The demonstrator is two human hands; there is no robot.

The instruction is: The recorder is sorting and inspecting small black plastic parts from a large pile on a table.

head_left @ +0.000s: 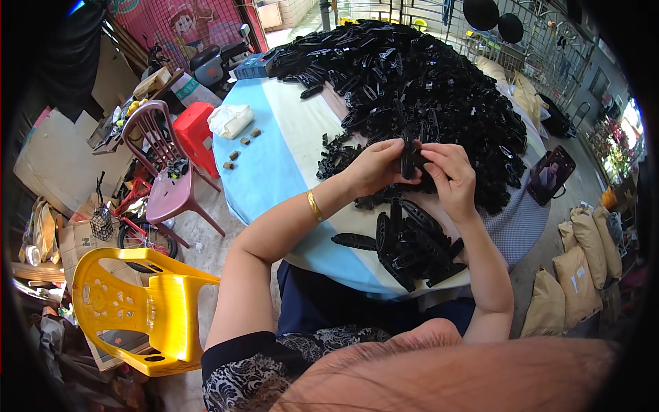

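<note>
Round table (264,175) in pale blue and white filling the middle, heaped across its far half with a big black pile (425,82) of plastic parts. Yellow chair (147,305) down at lower left, mauve chair (168,175) beyond it, red stool (195,134) just behind that. Tan sacks (573,275) stacked on the floor at right. Smaller stack (412,244) of longer black parts sitting at the near table edge, just below both hands. Phone (550,175) propped at the table's right rim. Left hand (374,168) and right hand (449,172) raised together over the table, each pinching one black part (408,156) upright between them, fingers closed tight on it. Gold bangle (314,205) on the left wrist.
</note>
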